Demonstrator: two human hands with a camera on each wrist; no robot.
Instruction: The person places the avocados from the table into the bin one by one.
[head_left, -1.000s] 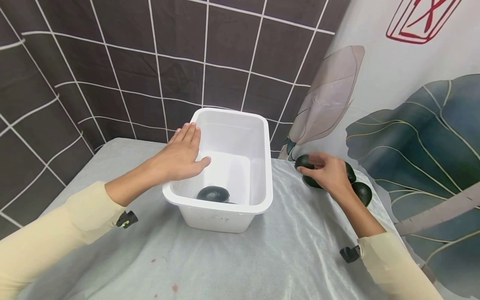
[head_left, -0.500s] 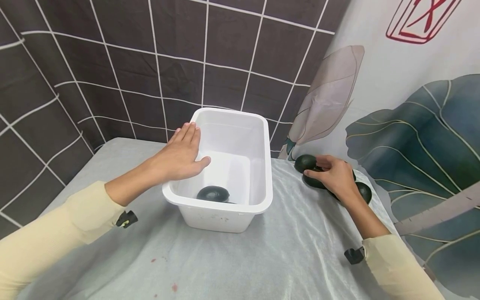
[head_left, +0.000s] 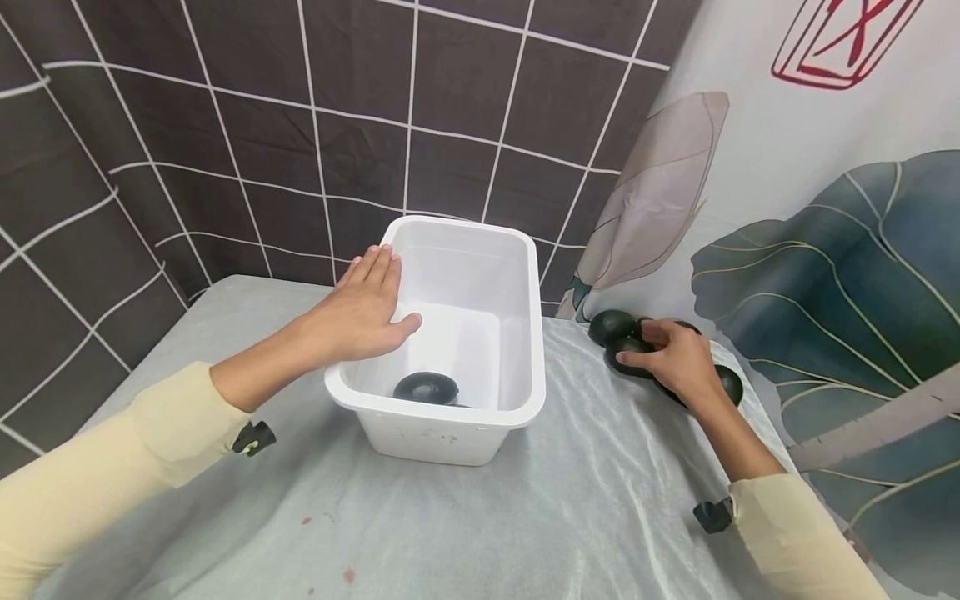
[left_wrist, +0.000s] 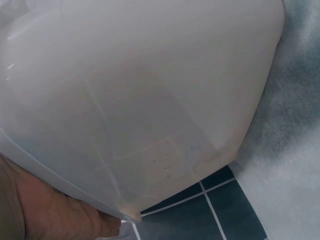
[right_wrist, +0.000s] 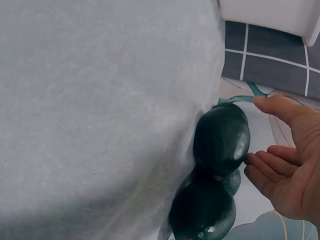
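My left hand (head_left: 358, 312) lies with its fingers straight over the left rim of a white plastic tub (head_left: 435, 446). The left wrist view shows part of this hand (left_wrist: 65, 212) beneath the tub's edge. A dark green avocado (head_left: 426, 387) lies inside the tub near its front wall. To the right, several avocados (head_left: 611, 327) are clustered on the table. My right hand (head_left: 678, 357) is over that cluster, covering part of it. In the right wrist view its thumb and fingers are spread, with the fingertips right at the side of a glossy avocado (right_wrist: 222, 137).
A pale grey cloth (head_left: 450, 533) covers the table, with a few small reddish stains near the front. Behind stands a dark curtain (head_left: 360, 158) with a white grid. A white curtain with large printed leaves (head_left: 840, 283) hangs at the right, close to the avocados.
My right hand has shifted slightly right and toward me over the cluster, uncovering the avocado at its left end. The left hand and the tub have stayed still.
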